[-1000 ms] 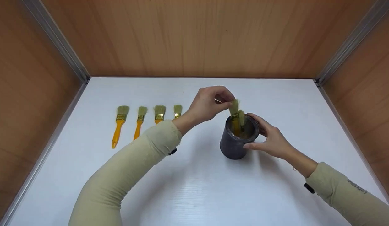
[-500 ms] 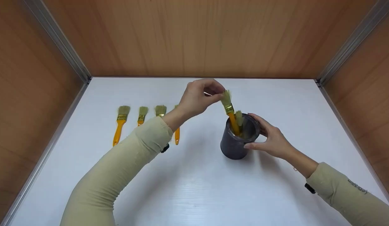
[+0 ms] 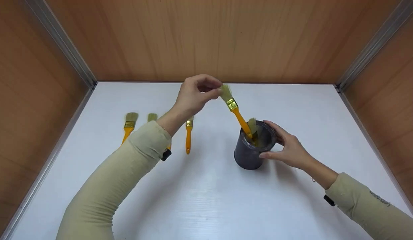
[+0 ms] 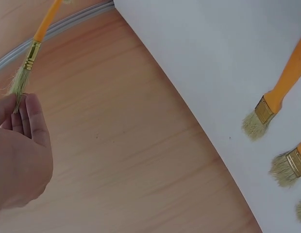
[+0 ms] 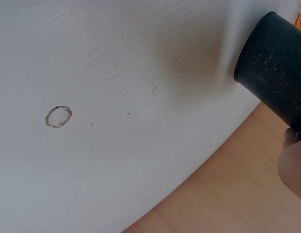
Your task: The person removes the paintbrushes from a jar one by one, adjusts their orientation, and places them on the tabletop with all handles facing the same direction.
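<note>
A dark cylindrical metal pot stands right of centre on the white tabletop, with the right hand against its right side. The left hand, above and to the pot's left, pinches the bristle end of a yellow-handled paintbrush whose handle slants down into the pot beside a second brush inside it. Further yellow-handled paintbrushes lie side by side on the tabletop to the left, partly behind the left forearm, bristles toward the wooden back wall.

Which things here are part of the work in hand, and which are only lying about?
In hand:
- left hand, pinching the bristles of a lifted brush
- right hand, gripping the dark pot
- second brush, standing in that pot

Lying about:
- row of brushes on the white table, partly hidden by the left sleeve
- ring-shaped stain on the table
</note>
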